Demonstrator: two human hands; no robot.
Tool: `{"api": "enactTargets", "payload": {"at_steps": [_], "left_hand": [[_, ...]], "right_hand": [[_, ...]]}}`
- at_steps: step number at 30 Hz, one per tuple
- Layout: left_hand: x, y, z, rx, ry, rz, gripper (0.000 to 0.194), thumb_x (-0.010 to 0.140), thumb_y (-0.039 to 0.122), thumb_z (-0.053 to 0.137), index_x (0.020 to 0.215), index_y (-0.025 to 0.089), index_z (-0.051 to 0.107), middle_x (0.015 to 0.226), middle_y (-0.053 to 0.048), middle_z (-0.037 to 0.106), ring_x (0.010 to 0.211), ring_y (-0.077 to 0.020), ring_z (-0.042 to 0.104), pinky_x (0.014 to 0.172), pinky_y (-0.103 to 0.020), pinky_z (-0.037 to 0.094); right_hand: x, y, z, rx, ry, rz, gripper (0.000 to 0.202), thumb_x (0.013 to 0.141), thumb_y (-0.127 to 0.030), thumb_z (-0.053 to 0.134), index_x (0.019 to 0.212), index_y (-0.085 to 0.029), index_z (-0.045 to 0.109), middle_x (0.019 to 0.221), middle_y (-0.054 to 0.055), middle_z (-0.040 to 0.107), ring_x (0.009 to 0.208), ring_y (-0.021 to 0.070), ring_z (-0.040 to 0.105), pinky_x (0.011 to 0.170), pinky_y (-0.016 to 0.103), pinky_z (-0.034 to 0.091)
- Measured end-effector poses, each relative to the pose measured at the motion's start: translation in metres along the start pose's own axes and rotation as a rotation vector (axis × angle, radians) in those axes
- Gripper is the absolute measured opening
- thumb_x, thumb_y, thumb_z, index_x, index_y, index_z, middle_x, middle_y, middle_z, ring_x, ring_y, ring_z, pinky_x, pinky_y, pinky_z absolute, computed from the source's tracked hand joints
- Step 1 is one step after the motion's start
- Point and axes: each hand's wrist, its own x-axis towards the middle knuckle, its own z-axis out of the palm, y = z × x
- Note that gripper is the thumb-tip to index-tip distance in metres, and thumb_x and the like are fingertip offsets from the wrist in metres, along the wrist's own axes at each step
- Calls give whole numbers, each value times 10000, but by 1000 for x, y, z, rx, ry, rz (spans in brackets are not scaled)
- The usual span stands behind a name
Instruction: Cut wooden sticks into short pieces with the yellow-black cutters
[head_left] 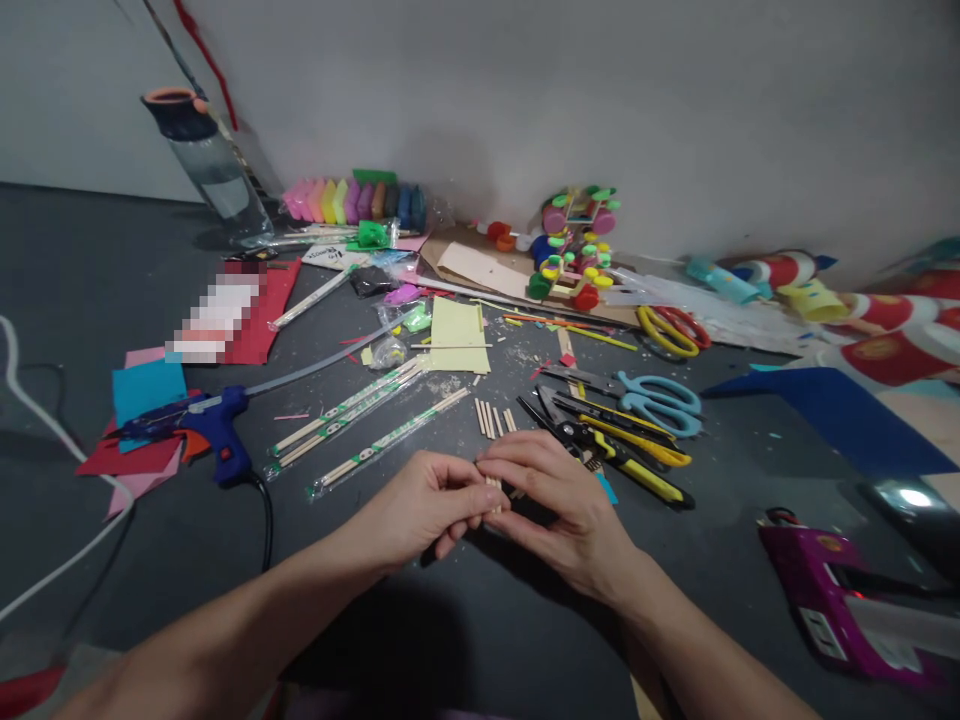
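Note:
Near the middle of the dark table, my left hand (442, 500) and my right hand (551, 490) meet around a small bunch of short wooden stick pieces (493, 492). The left thumb and fingers pinch the bunch from one side; the right fingertips close on it from the other. Much of the bunch is covered by fingers. Just beyond the hands lie several more cut stick pieces (487, 417) in a loose row. Wrapped pairs of chopsticks (390, 440) rest to the left. Beside my right hand are yellow-handled pliers or cutters (607, 445).
On the left lies a blue glue gun (225, 425) with its cord. Blue-handled scissors (660, 400), a yellow utility knife (652, 480) and a purple device (832, 590) are on the right. A water bottle (210, 165), colored clay packs (360, 203) and small wheeled models (574, 255) stand along the wall.

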Motion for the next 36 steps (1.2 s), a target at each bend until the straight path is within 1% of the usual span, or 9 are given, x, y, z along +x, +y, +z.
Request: {"api": "enactTargets", "payload": {"at_steps": [7, 12, 14, 16, 19, 23, 28, 32, 36], "left_hand": [[6, 1, 4, 22, 78, -9, 396, 729, 532, 717, 707, 165, 572, 487, 95, 437, 351, -27, 302, 341, -156, 258], [7, 10, 8, 203, 165, 1, 418, 745, 592, 639, 687, 192, 530, 486, 95, 423, 341, -46, 283, 344, -185, 251], [7, 17, 7, 327, 218, 28, 380, 782, 560, 611, 704, 193, 553, 482, 92, 423, 354, -63, 305, 370, -199, 251], [8, 26, 4, 477, 266, 61, 327, 812, 490, 605, 692, 188, 576, 490, 79, 432, 397, -80, 338, 419, -214, 255], [16, 36, 0, 729, 346, 146, 249, 795, 335, 636, 611, 177, 578, 544, 49, 463, 512, -101, 368, 526, -238, 243], [34, 37, -5, 1003, 404, 212, 225, 770, 206, 625, 563, 187, 541, 537, 32, 466, 544, -127, 370, 581, -273, 220], [45, 31, -8, 1191, 413, 241, 157, 828, 180, 563, 671, 189, 569, 621, -2, 561, 580, -149, 453, 591, -276, 251], [45, 27, -12, 1252, 417, 250, 61, 862, 215, 569, 824, 178, 599, 694, -21, 617, 617, -164, 515, 589, -275, 286], [48, 23, -17, 1277, 438, 255, 93, 881, 234, 577, 951, 176, 597, 702, -10, 627, 627, -171, 552, 585, -274, 310]], "right_hand": [[1, -2, 1, -80, 4, 23, 311, 929, -270, 652, 1240, -262, 638, 1126, 83, 692, 1068, 222, 615, 942, 422, 519], [-6, 1, -16, -182, -17, 94, 489, 924, -393, 656, 1375, -237, 548, 1199, 113, 672, 1073, 228, 625, 896, 379, 543], [-10, 5, -29, -251, -13, 132, 325, 961, -342, 601, 1262, -222, 624, 1123, 113, 683, 1001, 232, 628, 858, 392, 536], [-14, 10, -40, -317, -51, 146, 168, 978, -265, 554, 1042, -220, 703, 1005, 97, 683, 909, 227, 608, 790, 385, 516], [-18, 14, -48, -387, -159, 134, 166, 950, -198, 575, 861, -216, 714, 878, 73, 649, 830, 222, 553, 713, 366, 468], [-19, 12, -40, -445, -253, 112, 156, 915, -148, 610, 808, -207, 707, 836, 63, 624, 811, 221, 520, 706, 367, 441], [-18, 8, -31, -477, -286, 105, 174, 925, -149, 603, 783, -200, 691, 838, 65, 622, 817, 215, 515, 712, 357, 433], [-17, 11, -45, -489, -265, 125, 190, 948, -149, 566, 810, -195, 689, 858, 67, 613, 831, 209, 504, 734, 348, 425], [-18, 13, -59, -529, -252, 183, 189, 936, -162, 594, 769, -182, 679, 868, 76, 598, 842, 220, 485, 735, 354, 398]]}}
